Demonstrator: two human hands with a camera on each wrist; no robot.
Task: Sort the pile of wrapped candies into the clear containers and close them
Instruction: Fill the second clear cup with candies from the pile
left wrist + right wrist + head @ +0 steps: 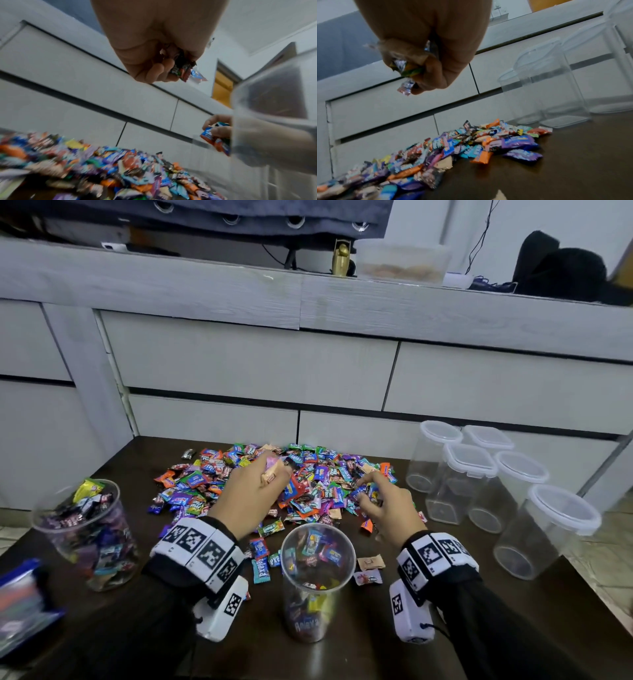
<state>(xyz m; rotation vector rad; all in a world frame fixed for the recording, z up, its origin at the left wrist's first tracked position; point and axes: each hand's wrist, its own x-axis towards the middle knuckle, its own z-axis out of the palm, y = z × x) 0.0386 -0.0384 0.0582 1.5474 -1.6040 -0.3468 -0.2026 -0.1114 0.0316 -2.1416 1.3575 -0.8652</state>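
Note:
A pile of wrapped candies (301,481) lies on the dark table (445,628). My left hand (274,472) hovers over the pile's left part, its fingers curled round several candies (187,73). Over the pile's right edge, my right hand (366,493) also grips a few candies (406,86). An open clear container (318,577), partly filled with candies, stands in front between my wrists. A second open container (85,535), fuller, stands at the left. Several empty lidded containers (479,474) stand at the right.
White cabinet drawers (239,371) rise right behind the table. A blurred blue packet (24,604) lies at the table's left front edge. A few loose candies (368,570) lie beside the middle container. The table's right edge runs close to the lidded containers.

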